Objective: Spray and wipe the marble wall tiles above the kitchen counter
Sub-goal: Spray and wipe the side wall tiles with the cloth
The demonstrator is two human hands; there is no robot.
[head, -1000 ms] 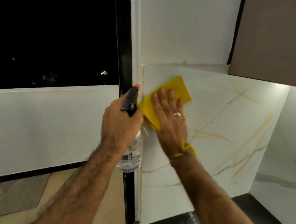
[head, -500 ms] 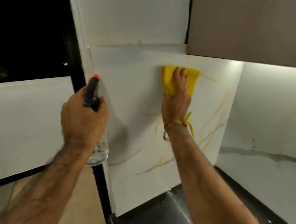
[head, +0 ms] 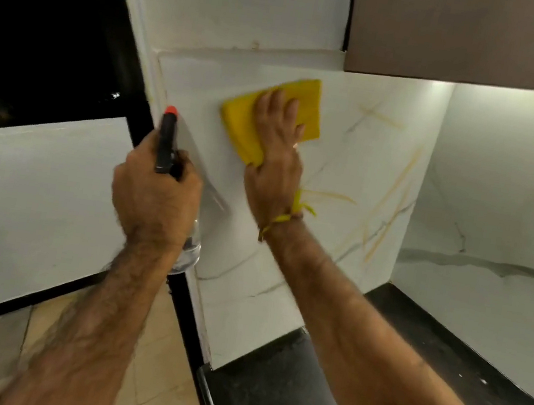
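Note:
White marble wall tiles (head: pixel 350 235) with yellow and grey veins rise above the black counter (head: pixel 281 398). My right hand (head: pixel 274 155) presses a folded yellow cloth (head: pixel 308 104) flat against the upper part of the tiles, fingers spread over it. A yellow thread is tied around that wrist. My left hand (head: pixel 156 192) grips a clear spray bottle (head: pixel 189 253) with a black head and orange nozzle tip, held upright near the tiles' left edge. The bottle's body is mostly hidden behind my fist.
A brown wall cabinet (head: pixel 477 36) hangs over the tiles at the upper right. A second marble wall (head: pixel 503 237) meets the first in a corner on the right. A dark window (head: pixel 42 30) and black frame stand at the left. Beige floor tiles (head: pixel 152 358) lie below.
My right hand has swept the cloth from near the tiles' left edge to the right along their top, and has now come back a little leftward and down. The spray bottle stays gripped.

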